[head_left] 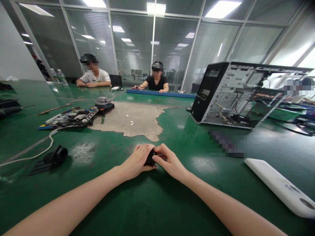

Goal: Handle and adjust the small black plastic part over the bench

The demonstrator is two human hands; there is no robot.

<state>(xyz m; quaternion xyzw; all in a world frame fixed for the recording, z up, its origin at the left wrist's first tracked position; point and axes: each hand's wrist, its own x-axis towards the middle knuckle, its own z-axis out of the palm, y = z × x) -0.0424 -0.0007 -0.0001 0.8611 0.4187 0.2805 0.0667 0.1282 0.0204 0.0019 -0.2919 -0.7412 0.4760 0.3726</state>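
Between my hands is a small black object (149,158), mostly covered by fingers, so its kind cannot be made out. My left hand (138,160) is wrapped round it from the left, fingers over the top and thumb below. On its right side, the thumb and forefinger of my right hand (167,159) pinch the edge. Both hands are close together just above the green tabletop (147,203). A bare grey-brown patch (137,119) with a ragged outline lies beyond them, carrying a few white scraps.
Leftward lie a black plastic part (55,157), a circuit board (73,117), a fan-like cooler (104,103) and a pale cable (51,137). An opened computer case (228,95) stands at right, near a white slab-shaped object (278,185). Two people (157,80) sit across the table.
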